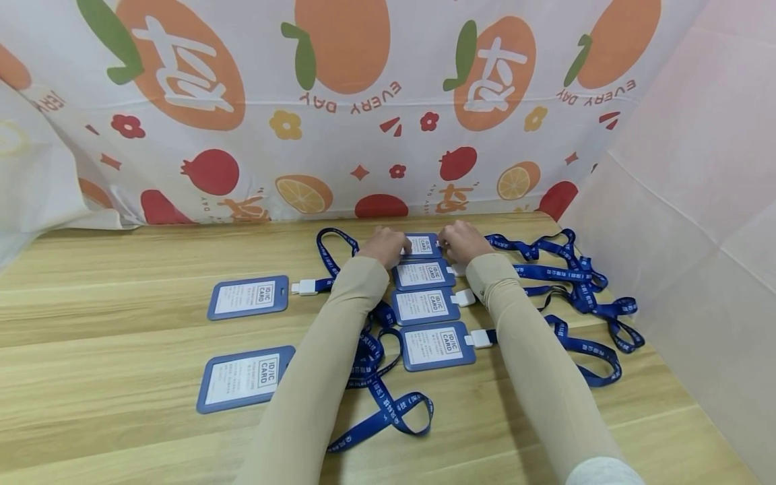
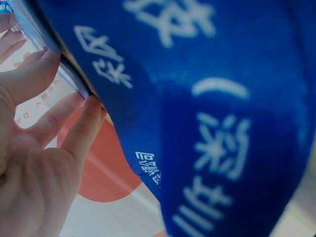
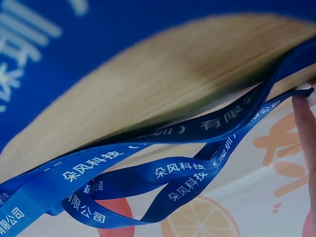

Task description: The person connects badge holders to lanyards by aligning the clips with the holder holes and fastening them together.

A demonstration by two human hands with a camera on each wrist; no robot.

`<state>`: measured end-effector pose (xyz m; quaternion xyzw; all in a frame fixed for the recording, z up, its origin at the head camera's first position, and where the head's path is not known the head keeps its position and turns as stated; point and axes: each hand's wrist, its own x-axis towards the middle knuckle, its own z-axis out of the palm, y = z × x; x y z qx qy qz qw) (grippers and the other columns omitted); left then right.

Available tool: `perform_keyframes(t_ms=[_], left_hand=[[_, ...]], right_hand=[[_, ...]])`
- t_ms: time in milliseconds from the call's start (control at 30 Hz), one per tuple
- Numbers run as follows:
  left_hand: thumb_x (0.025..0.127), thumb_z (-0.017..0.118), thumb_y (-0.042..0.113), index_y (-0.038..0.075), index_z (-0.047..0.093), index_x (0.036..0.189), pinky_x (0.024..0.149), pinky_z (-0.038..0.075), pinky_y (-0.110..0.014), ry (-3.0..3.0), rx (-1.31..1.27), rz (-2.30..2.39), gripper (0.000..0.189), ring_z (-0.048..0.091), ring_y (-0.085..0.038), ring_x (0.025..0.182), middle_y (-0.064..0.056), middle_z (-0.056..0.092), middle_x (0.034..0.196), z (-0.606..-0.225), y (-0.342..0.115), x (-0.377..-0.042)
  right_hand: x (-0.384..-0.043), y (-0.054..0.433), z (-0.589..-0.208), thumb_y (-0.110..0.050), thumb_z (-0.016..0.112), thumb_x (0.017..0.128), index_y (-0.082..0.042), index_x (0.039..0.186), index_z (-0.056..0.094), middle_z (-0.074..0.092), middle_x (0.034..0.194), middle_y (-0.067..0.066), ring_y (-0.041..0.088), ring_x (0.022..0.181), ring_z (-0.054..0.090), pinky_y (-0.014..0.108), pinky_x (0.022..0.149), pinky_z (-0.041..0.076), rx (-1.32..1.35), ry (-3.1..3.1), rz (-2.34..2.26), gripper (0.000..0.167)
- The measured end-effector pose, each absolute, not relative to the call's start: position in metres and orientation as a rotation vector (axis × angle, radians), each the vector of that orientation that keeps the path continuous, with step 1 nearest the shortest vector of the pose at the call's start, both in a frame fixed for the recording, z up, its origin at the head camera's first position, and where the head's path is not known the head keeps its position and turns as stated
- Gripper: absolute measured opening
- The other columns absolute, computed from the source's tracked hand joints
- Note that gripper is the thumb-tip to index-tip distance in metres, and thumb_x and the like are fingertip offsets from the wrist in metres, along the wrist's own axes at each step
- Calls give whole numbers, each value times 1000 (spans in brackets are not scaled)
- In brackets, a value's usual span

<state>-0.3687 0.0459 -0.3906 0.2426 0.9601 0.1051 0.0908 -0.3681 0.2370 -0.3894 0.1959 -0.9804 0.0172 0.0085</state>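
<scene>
At the far end of a column of blue ID card holders, the farthest card holder lies between my two hands. My left hand pinches its left edge, thumb and fingers on either side in the left wrist view. My right hand is at its right end, fingers curled at the clip; in the right wrist view a fingertip touches the end of a blue lanyard there. The card holders in the column nearer me, such as the second card holder and the nearest card holder, lie flat.
Two more card holders, one farther and one nearer, lie to the left. Loose lanyards lie under and between my arms, others tangle at the right. A fruit-print cloth hangs behind the wooden table.
</scene>
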Motion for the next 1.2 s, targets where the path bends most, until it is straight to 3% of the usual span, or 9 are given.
perform_keyframes(t_ms=[1200], left_hand=[[99, 63, 1, 15, 73, 129, 103, 45, -42, 2851, 709, 310, 34, 48, -29, 113, -9, 63, 136, -388, 46, -365]], right_hand=[[-369, 236, -392, 5, 71, 90, 0, 110, 77, 74, 109, 15, 29, 103, 69, 40, 93, 54, 613, -3064, 11, 22]])
